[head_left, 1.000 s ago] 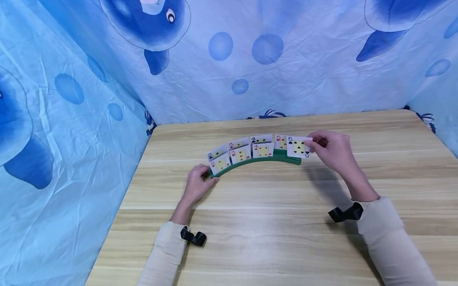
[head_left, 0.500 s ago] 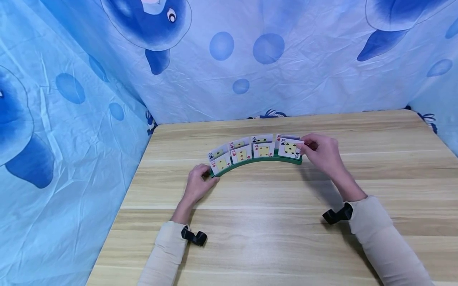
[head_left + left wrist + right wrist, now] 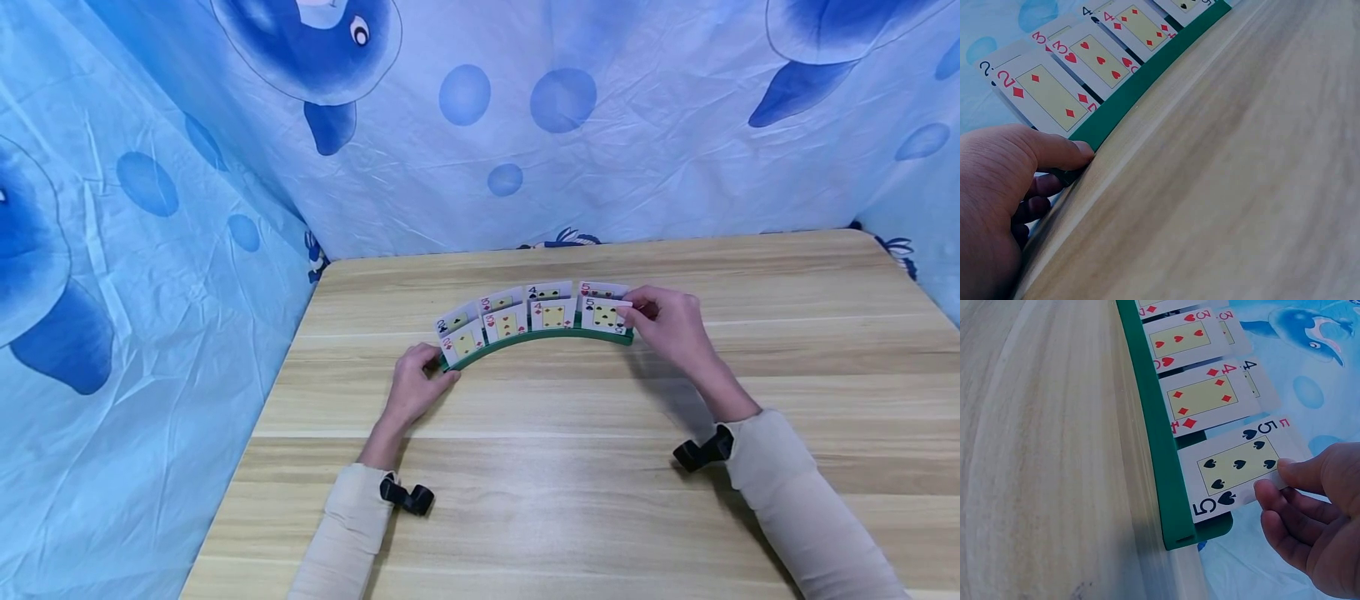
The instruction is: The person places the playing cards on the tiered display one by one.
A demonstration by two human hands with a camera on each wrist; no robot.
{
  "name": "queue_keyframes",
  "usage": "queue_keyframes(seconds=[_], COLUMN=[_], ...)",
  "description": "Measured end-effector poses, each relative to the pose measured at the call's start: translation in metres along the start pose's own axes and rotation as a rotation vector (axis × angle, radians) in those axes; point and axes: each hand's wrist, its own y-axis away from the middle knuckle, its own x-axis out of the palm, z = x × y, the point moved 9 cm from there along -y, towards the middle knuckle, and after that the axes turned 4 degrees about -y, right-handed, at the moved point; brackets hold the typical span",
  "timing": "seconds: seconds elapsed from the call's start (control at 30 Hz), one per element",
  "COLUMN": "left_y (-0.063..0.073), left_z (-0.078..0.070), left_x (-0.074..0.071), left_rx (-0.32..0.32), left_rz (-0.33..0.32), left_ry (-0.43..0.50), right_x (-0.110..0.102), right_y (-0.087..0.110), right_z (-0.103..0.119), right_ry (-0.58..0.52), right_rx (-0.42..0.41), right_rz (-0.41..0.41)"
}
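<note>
A curved green card holder [image 3: 525, 337] stands on the table with playing cards upright in two rows. Its front row shows the two of diamonds [image 3: 1044, 97], three of hearts [image 3: 1096, 62], four of diamonds [image 3: 1207, 397] and, at the right end, the five of spades [image 3: 1238, 465]. My right hand [image 3: 663, 321] pinches that five by its right edge between thumb and fingers, its lower edge down at the holder's front strip. At the opposite end, my left hand [image 3: 414, 385] grips the holder's left tip, thumb in front and fingers behind.
Behind the front row stand more cards, among them a four [image 3: 548, 290] and a red five [image 3: 603, 289]. The wooden table [image 3: 540, 483] reaches back to a blue sheet [image 3: 510, 217] with whale pictures. Each sleeve carries a black wrist device [image 3: 407, 497].
My right hand has moved left and slightly down with the five of spades, from beyond the holder's right end into its front row. The left hand stays put on the holder.
</note>
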Motion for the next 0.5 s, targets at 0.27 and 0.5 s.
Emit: queue_keyframes(seconds=[0.27, 0.5], left_y=[0.0003, 0.0015], left_z=[-0.0001, 0.0008], left_x=[0.0010, -0.0002], left_rx=[-0.010, -0.018], left_rz=[0.009, 0.010], left_ry=[-0.003, 0.002], right_x=[0.0058, 0.0082], right_y=[0.0005, 0.0018], right_z=[-0.0065, -0.0096], right_ry=[0.008, 0.022], right_rx=[0.026, 0.045], right_rz=[0.048, 0.073])
